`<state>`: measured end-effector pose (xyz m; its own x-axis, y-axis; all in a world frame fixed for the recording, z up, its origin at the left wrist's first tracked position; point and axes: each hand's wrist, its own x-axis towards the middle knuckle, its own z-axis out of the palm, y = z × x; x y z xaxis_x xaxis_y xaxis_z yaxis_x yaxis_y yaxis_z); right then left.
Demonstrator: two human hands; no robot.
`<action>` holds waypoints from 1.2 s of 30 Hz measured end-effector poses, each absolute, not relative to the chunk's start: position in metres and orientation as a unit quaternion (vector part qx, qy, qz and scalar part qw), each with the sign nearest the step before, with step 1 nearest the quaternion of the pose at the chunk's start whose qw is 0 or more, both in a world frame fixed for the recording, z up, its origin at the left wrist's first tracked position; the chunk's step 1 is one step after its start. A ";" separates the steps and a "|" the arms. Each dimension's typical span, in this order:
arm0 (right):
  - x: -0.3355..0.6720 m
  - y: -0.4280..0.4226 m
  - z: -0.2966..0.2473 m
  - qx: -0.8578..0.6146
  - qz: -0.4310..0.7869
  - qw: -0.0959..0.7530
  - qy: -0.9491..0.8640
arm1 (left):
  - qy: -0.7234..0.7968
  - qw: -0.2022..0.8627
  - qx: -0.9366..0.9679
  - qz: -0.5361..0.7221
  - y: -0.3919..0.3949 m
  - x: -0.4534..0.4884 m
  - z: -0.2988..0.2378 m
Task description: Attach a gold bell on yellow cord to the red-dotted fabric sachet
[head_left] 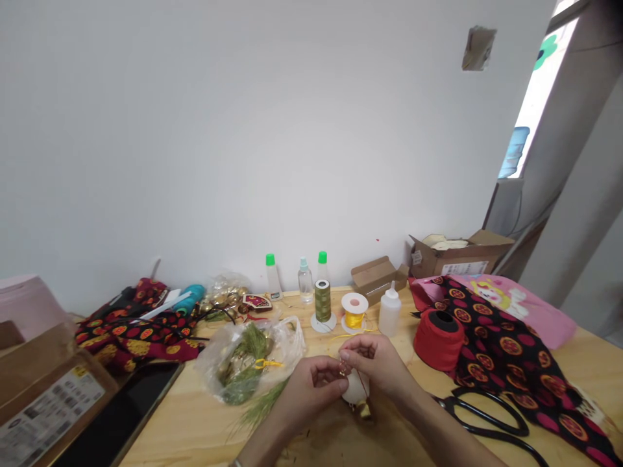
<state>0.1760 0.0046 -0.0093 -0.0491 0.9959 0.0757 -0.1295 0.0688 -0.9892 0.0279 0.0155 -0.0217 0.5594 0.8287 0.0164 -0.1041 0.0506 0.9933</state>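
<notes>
My left hand [316,389] and my right hand [382,366] meet over the front middle of the table, thumbs and fingers pinched together. Between the fingertips is a thin red cord [363,384] with a tiny gold-coloured bit by it, too small to make out. The cord hangs from my right fingers across a white rounded object [354,393], partly hidden under my hands. A small gold bell-like piece [364,410] lies at its lower edge. Green tassel threads [263,407] lie on the table beside my left wrist.
A plastic bag [287,331] with green tassels lies left of my hands. Behind them stand a green thread spool [322,301], a yellow cord spool [355,314] and a white squeeze bottle [390,311]. Right are a red thread cone [439,340], black-handled scissors [487,415] and patterned fabric [516,363].
</notes>
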 end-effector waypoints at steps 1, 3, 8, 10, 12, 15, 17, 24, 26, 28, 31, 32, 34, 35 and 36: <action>0.176 0.004 -0.009 -0.434 0.526 0.535 -0.499 | 0.311 0.652 0.592 0.357 0.016 0.028 -0.022; 0.176 0.004 -0.008 -0.431 0.529 0.535 -0.498 | 0.319 0.643 0.597 0.360 0.017 0.028 -0.021; 0.176 0.003 -0.006 -0.440 0.520 0.535 -0.500 | 0.330 0.629 0.603 0.363 0.019 0.027 -0.024; 0.176 0.004 -0.007 -0.442 0.516 0.535 -0.502 | 0.337 0.623 0.604 0.365 0.019 0.026 -0.024; 0.177 0.004 -0.009 -0.439 0.518 0.536 -0.502 | 0.341 0.614 0.606 0.373 0.020 0.025 -0.024; 0.176 0.004 -0.011 -0.433 0.522 0.535 -0.504 | 0.329 0.594 0.622 0.389 0.020 0.024 -0.021; 0.176 0.005 -0.012 -0.426 0.525 0.538 -0.504 | 0.319 0.589 0.628 0.396 0.020 0.024 -0.018; 0.175 0.005 -0.011 -0.423 0.528 0.530 -0.511 | 0.295 0.650 0.584 0.386 0.019 0.026 -0.017; 0.175 0.004 -0.011 -0.426 0.524 0.529 -0.513 | 0.300 0.646 0.584 0.389 0.019 0.026 -0.018; 0.174 0.003 -0.010 -0.429 0.521 0.530 -0.513 | 0.308 0.645 0.581 0.390 0.019 0.027 -0.020; 0.174 0.003 -0.011 -0.432 0.522 0.530 -0.510 | 0.314 0.657 0.564 0.390 0.019 0.028 -0.021; 0.174 0.003 -0.011 -0.429 0.528 0.529 -0.508 | 0.315 0.661 0.558 0.391 0.019 0.028 -0.020; 0.174 0.003 -0.012 -0.416 0.544 0.526 -0.504 | 0.323 0.667 0.545 0.392 0.018 0.029 -0.018; 0.175 0.004 -0.012 -0.409 0.552 0.526 -0.502 | 0.330 0.671 0.536 0.393 0.018 0.029 -0.016; 0.175 0.004 -0.013 -0.405 0.557 0.525 -0.500 | 0.338 0.677 0.523 0.393 0.018 0.029 -0.015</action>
